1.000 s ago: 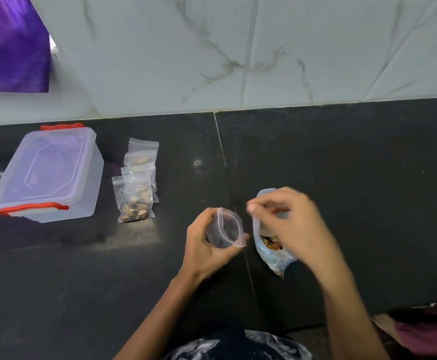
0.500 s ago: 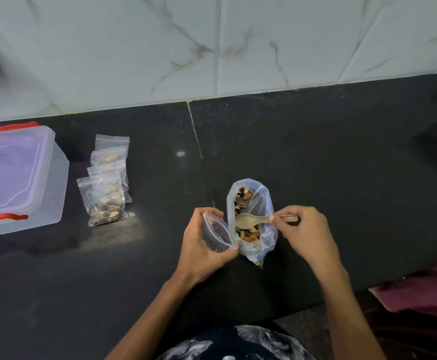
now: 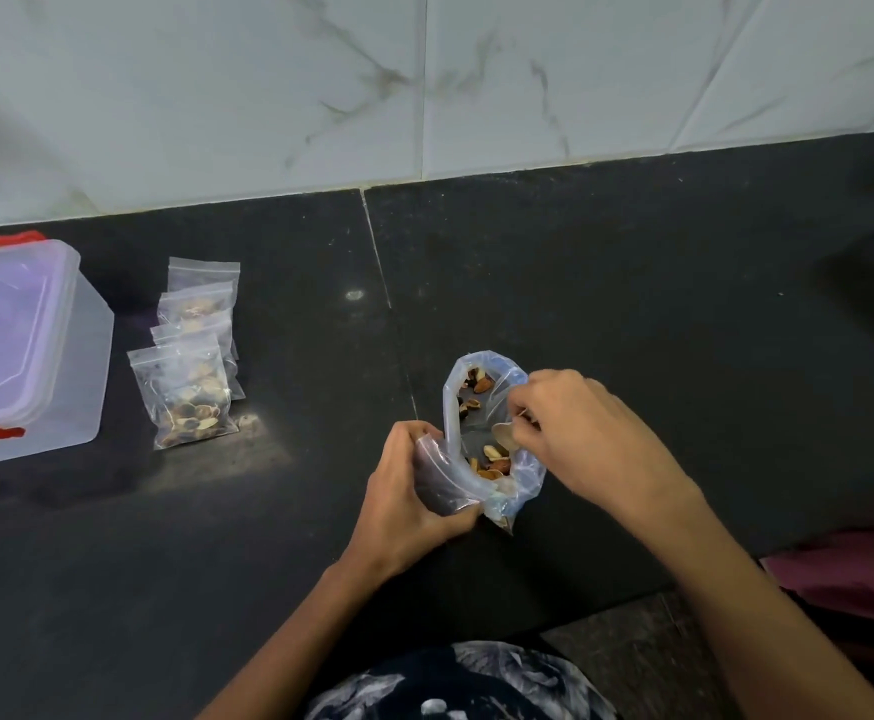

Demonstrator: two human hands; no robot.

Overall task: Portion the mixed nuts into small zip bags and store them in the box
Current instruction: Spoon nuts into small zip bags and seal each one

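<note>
Fingers pinching spoon inside nut bag.

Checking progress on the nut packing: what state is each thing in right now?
Storage box: lid on.
Filled zip bags: lying beside the box.
Big nut bag: open.
Small zip bag: open, looks empty, held by left hand.
Spoon: in the big nut bag, gripped by right hand.

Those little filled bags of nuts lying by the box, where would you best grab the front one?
Judging by its pose, pinch the front filled bag by its flat, empty top strip, coming from above: the nuts bulge at the bottom, and the box crowds its left.
</note>
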